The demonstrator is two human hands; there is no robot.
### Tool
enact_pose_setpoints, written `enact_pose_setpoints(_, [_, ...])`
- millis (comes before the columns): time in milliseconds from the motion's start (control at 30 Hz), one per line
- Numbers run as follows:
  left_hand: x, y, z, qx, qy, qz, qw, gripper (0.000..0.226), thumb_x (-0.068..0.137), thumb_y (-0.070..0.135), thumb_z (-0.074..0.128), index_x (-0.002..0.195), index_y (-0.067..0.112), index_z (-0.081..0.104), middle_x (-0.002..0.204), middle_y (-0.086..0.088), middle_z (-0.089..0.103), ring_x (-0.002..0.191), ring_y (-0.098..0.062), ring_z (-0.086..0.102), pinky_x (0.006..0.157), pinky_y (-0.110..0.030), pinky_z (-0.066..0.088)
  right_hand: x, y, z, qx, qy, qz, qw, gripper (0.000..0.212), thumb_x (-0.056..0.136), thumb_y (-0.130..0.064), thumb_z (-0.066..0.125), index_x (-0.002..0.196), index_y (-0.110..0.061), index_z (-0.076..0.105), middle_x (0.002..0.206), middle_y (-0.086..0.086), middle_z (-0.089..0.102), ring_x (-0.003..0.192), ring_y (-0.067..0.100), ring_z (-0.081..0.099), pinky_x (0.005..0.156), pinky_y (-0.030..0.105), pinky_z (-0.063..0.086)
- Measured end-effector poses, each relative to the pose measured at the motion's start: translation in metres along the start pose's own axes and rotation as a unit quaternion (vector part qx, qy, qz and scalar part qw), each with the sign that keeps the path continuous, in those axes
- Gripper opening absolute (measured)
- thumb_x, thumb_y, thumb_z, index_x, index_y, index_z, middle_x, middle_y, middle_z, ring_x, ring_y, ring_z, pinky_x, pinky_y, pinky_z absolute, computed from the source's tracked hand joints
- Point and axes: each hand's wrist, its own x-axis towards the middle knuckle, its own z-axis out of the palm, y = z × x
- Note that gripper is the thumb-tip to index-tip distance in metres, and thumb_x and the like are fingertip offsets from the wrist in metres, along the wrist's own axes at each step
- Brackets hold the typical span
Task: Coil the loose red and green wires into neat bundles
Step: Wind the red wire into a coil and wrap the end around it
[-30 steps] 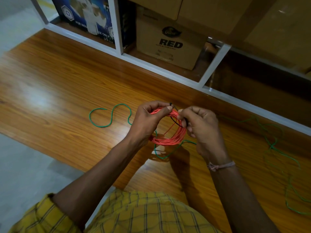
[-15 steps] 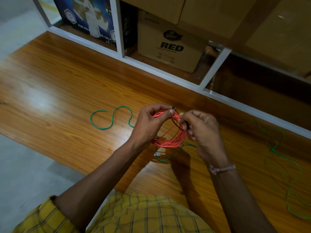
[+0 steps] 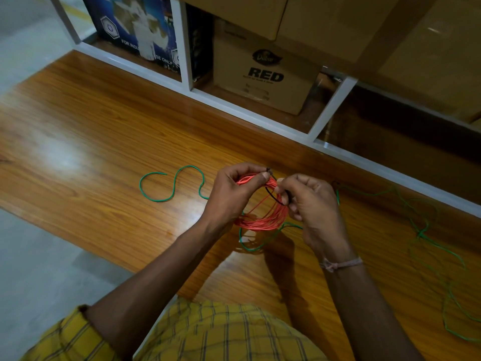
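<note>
A coiled bundle of red wire hangs a little above the wooden table between my two hands. My left hand pinches the top of the coil with thumb and fingers. My right hand grips a thin black tie that loops around the coil's right side. The green wire lies loose on the table: an S-shaped end at the left, a stretch passing under the coil, and tangled loops at the right.
The glossy wooden table runs across the view, with grey floor beyond its left edge. Behind it a white-framed shelf holds a cardboard box marked RED and a blue box.
Both hands and the red coil stay in nearly the same place; the fingers shift slightly on the black tie. The green wire has not moved.
</note>
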Motion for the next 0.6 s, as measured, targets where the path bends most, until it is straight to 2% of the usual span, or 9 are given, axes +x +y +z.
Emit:
enact_pose_setpoints(200, [0.0009, -0.0004, -0.001, 0.001, -0.001, 0.0, 1.0, 0.008, 0.095, 0.011, 0.079, 0.1, 0.015, 0.083, 0.1, -0.003, 0.083, 0.099, -0.015, 0.077, 0.091, -0.03, 0.059, -0.0007, -0.0007, 0.0013, 0.012, -0.004, 0.001, 1.0, 0.021, 0.094, 0.0, 0.065, 0.073, 0.001, 0.068, 0.057, 0.008, 0.051, 0.037, 0.005, 0.036, 0.037, 0.014, 0.029])
enact_pose_setpoints(400, [0.0003, -0.0003, -0.0009, 0.002, 0.0, 0.003, 1.0, 0.008, 0.095, 0.009, 0.078, 0.098, 0.015, 0.083, 0.096, -0.001, 0.083, 0.094, -0.009, 0.076, 0.084, -0.023, 0.056, -0.0032, -0.0026, 0.0011, 0.022, -0.006, 0.001, 1.0, 0.014, 0.094, 0.003, 0.063, 0.083, 0.008, 0.068, 0.058, 0.01, 0.05, 0.037, 0.003, 0.038, 0.038, 0.012, 0.03])
enact_pose_setpoints(600, [0.0018, -0.0014, -0.0005, 0.003, -0.003, 0.004, 1.0, 0.008, 0.096, 0.01, 0.078, 0.097, 0.016, 0.083, 0.096, -0.003, 0.083, 0.094, -0.011, 0.076, 0.085, -0.024, 0.057, -0.002, -0.0021, 0.0002, 0.02, -0.01, 0.008, 1.0, 0.019, 0.096, 0.0, 0.063, 0.078, 0.003, 0.067, 0.058, 0.009, 0.05, 0.038, 0.004, 0.036, 0.037, 0.014, 0.029])
